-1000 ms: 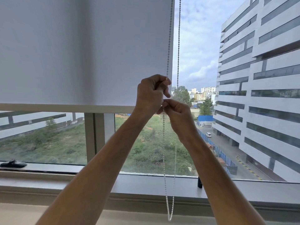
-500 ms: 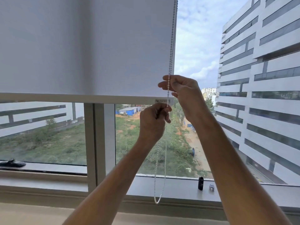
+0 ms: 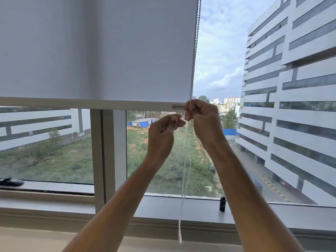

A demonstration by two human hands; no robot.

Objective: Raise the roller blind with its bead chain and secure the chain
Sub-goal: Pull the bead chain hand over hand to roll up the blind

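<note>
The pale grey roller blind (image 3: 98, 51) covers the upper left of the window, and its bottom bar (image 3: 91, 104) hangs at mid height. The white bead chain (image 3: 195, 42) runs down the blind's right edge. It passes through my hands and hangs as a loop down to the wall below the sill. My right hand (image 3: 204, 119) is closed on the chain just below the bottom bar. My left hand (image 3: 162, 132) is a little lower and to the left. Its fingertips are pinched at the chain beside my right hand, where the picture is blurred.
A vertical window mullion (image 3: 107, 151) stands left of my arms. On the grey sill (image 3: 163, 206) a small black bottle (image 3: 222, 203) stands right of the chain. A flat black object (image 3: 11, 181) lies at the far left. A large white building fills the right outside.
My right hand has come down with the chain from above my left hand to just beside it. The blind's bottom bar sits slightly higher than a second ago.
</note>
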